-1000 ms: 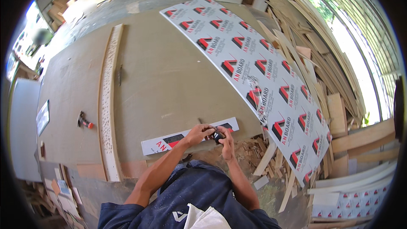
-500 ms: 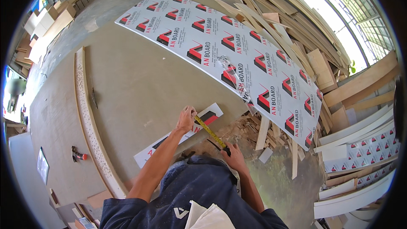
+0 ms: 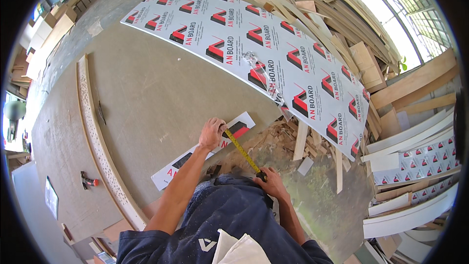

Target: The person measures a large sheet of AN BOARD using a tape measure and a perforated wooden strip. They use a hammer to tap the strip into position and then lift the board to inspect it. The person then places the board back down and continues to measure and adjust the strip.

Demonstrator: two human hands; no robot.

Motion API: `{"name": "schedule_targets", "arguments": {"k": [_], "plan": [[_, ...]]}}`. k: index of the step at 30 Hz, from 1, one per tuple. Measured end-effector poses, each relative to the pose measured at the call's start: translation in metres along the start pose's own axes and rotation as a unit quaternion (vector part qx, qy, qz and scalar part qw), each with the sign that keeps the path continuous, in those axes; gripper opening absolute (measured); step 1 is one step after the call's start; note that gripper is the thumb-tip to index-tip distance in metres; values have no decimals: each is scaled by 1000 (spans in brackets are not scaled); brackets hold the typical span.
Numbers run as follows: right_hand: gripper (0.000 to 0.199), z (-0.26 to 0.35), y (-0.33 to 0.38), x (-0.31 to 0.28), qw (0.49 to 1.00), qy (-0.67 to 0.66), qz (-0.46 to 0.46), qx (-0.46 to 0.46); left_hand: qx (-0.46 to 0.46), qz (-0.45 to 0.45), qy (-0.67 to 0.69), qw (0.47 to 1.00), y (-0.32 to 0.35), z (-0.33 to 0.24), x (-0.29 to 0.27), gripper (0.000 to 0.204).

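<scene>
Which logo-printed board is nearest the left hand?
The narrow printed strip, partly hidden by the left hand; the wide printed sheet and the printed panels at far right lie farther away.

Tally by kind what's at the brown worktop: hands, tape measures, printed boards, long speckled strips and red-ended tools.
Hands (left hand, right hand): 2
Tape measure: 1
Printed boards (large sheet, narrow board): 2
Speckled strip: 1
Red-ended tool: 1
Total: 7
</scene>
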State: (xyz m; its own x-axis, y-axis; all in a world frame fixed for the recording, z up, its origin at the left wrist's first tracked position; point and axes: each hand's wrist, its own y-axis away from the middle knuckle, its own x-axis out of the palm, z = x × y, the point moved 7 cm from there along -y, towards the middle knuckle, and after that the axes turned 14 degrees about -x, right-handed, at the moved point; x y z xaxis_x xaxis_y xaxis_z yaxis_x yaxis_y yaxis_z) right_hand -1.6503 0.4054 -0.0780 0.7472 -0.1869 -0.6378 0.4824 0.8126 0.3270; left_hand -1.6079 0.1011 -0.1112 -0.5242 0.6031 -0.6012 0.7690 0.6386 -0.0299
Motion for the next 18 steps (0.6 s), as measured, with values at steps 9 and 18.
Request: {"name": "schedule_targets", "arguments": {"k": [9, 18], "plan": [[65, 9, 1, 3, 1000, 0, 16, 9, -7, -9, -3, 1000, 0, 1, 0, 12], [64, 12, -1, 5, 999, 40, -10, 2, -29, 6, 27, 999, -4, 8, 2, 6]]}}
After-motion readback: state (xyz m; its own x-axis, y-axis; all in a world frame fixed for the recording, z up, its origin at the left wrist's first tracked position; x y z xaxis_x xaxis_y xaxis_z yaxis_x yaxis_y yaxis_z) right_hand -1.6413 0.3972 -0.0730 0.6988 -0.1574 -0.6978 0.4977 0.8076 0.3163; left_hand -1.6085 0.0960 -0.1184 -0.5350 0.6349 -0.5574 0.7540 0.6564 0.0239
